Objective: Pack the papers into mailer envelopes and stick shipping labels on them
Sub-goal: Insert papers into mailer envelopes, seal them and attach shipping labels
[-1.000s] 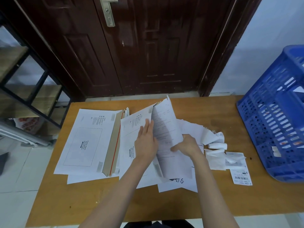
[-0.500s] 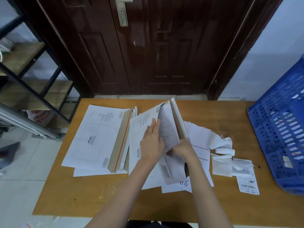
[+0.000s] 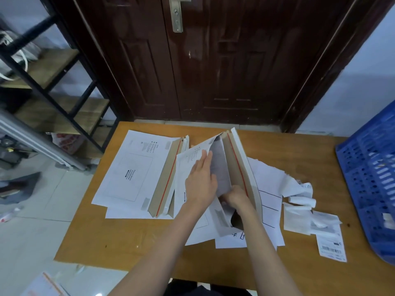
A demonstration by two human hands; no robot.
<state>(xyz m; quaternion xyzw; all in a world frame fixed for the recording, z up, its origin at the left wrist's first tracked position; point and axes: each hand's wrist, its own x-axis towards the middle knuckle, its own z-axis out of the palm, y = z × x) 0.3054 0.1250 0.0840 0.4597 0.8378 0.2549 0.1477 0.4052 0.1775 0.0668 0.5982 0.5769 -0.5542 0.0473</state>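
Two mailers lie on the counter [image 3: 128,242]: a spare mailer [image 3: 136,174] centre-left, and an open mailer [image 3: 239,165] mid-frame. Left hand [image 3: 201,184], fingers straight, presses its front flat; right hand [image 3: 236,197], its grip hidden from view, pushes papers [image 3: 220,171] inside. Papers may crumple if the mouth closes.

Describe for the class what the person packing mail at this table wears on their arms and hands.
Nothing shows on them. The left hand and the right hand are bare: no gloves, rings, watch or bracelets in view. Both forearms are uncovered from the wrist down to the bottom edge of the picture, so no sleeves can be seen. Only dark clothing shows low down, between the arms.
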